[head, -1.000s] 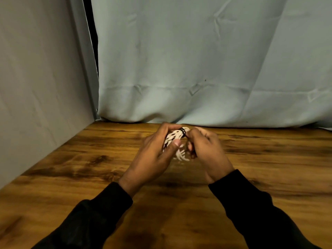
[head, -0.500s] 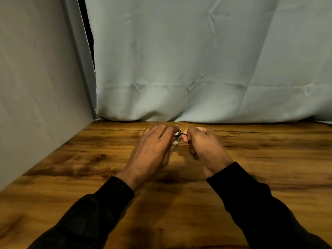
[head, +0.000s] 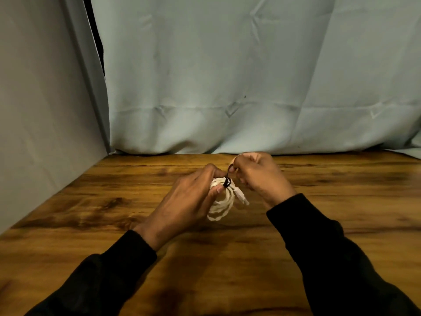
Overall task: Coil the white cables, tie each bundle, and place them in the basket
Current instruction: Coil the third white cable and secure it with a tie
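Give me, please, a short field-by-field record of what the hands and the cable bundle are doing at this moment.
left hand: grips the coiled white cable bundle, thumb near the tie
right hand: pinches the free end of the black tie, drawn up and away from the coil
black tie: looped round the top of the bundle; whether it is fully fastened cannot be told
bundle position: held just above the wooden table
cable end: a white connector sticks out to the right
basket: not in view
backdrop: pale cloth behind the table
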